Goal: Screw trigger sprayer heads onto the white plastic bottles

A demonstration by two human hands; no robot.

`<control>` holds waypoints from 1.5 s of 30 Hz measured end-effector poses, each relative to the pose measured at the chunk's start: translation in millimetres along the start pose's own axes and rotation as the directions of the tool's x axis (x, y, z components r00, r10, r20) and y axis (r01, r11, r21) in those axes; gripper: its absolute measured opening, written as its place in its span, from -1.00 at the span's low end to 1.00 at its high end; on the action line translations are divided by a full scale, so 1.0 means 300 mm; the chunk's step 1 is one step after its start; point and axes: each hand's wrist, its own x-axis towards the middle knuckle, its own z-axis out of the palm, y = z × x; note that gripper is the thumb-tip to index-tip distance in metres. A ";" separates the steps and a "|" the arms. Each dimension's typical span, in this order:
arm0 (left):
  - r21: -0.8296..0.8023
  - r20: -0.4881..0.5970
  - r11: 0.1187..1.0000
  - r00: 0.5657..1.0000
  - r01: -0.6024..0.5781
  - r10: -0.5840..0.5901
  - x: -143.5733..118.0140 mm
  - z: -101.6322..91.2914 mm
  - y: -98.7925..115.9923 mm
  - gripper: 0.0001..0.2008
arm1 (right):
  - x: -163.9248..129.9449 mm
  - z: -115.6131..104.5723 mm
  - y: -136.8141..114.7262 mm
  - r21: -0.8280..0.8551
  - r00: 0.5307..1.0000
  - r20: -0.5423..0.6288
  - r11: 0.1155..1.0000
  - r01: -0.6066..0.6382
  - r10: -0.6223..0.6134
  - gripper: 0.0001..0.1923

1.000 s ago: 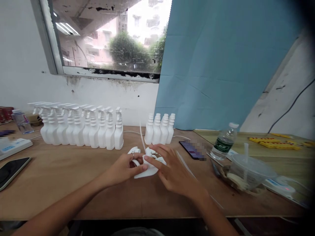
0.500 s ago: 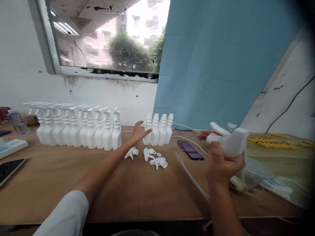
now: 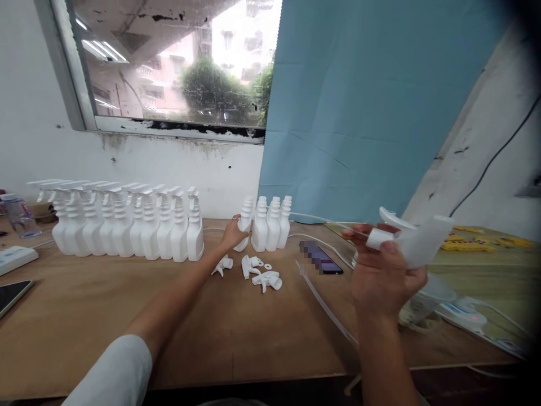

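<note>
My left hand [image 3: 233, 234] is wrapped round a white plastic bottle [image 3: 245, 210], which leans slightly and has no spray head on it. Beside it, three more headless bottles [image 3: 273, 226] stand upright, close together. Raised at the right, my right hand [image 3: 382, 285] is closed on a white trigger spray head [image 3: 425, 241], its collar turned to the left. A thin dip tube [image 3: 315, 217] runs leftward from that collar. Loose trigger spray heads [image 3: 267, 280] and a small white ring [image 3: 267, 266] lie on the table between my arms.
To the left stands a row of bottles with spray heads [image 3: 122, 225]. A phone [image 3: 325, 259] and a loose clear tube [image 3: 325, 307] lie on the brown table [image 3: 190, 332]. A clear plastic container [image 3: 431, 296] and power strip [image 3: 465, 318] are at the right.
My left hand has closed on the leftmost of the headless bottles and tilted it away from the others. The spray head in my right hand has turned and shifted a little right.
</note>
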 end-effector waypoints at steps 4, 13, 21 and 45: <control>0.090 -0.005 0.993 0.997 -0.078 0.078 -0.053 -0.058 0.012 -0.35 | -0.001 0.001 -0.005 0.027 1.000 0.021 0.999 -0.021 0.020 -0.79; 0.202 0.055 0.955 0.976 -0.217 0.210 -0.129 -0.132 0.055 -0.37 | -0.006 -0.008 0.004 0.036 0.996 0.069 0.997 -0.063 0.060 -0.82; 0.230 0.164 0.890 0.917 -0.394 0.363 -0.246 -0.196 0.152 -0.36 | 0.001 -0.014 -0.023 -0.067 0.986 0.094 0.989 -0.130 0.136 -0.80; -0.534 0.503 0.826 0.853 0.179 0.141 -0.525 -0.252 0.112 -0.39 | -0.075 0.251 0.076 -0.521 0.312 0.739 0.800 -0.299 0.598 -0.75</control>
